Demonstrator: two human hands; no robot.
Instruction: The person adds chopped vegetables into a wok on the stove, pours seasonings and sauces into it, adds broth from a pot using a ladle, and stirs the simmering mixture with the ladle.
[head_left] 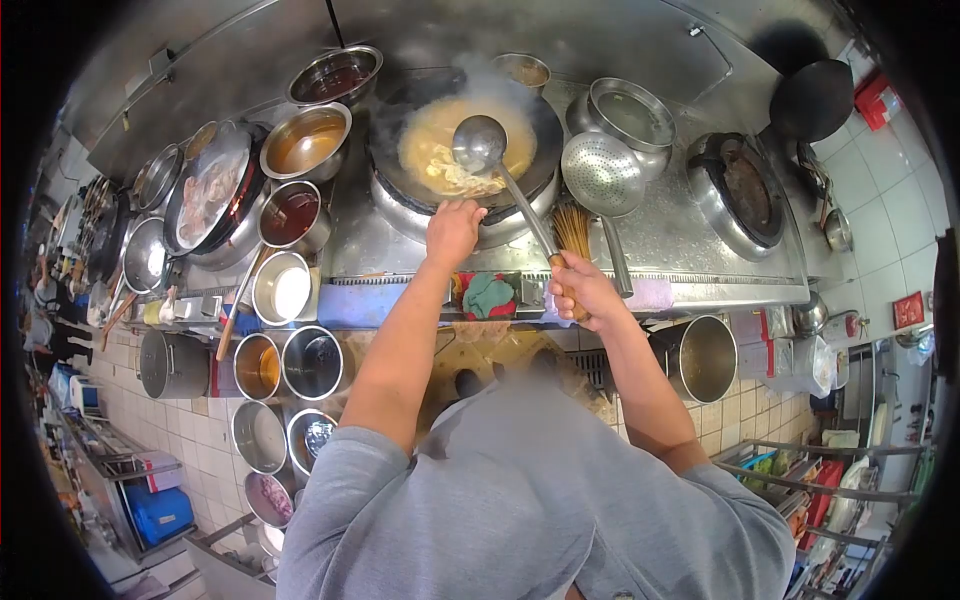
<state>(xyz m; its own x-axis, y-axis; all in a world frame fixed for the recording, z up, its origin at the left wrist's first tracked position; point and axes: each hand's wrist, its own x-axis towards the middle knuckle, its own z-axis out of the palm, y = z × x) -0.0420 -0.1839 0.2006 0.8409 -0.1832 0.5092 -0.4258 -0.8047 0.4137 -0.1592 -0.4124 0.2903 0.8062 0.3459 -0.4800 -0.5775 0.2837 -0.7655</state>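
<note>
A large dark wok (388, 135) sits on the middle burner, with steaming yellowish broth (425, 130) and pale pieces of food in it. My left hand (455, 232) is closed at the wok's near rim, gripping it; the exact grip is partly hidden. In my right hand (588, 290) is the wooden end of a long-handled ladle (479, 141). The ladle's metal bowl is over the broth, beside the pale food. Close by my right hand stand a bamboo wok brush (572, 230) and a perforated skimmer (602, 172).
Left of the wok are metal bowls of amber liquid (308, 142) and dark red sauce (290, 214). A metal pot (634, 112) stands behind the skimmer. Another burner (740, 195) lies right. Folded cloths (488, 296) rest along the front edge, and several metal pots (258, 437) stand lower left.
</note>
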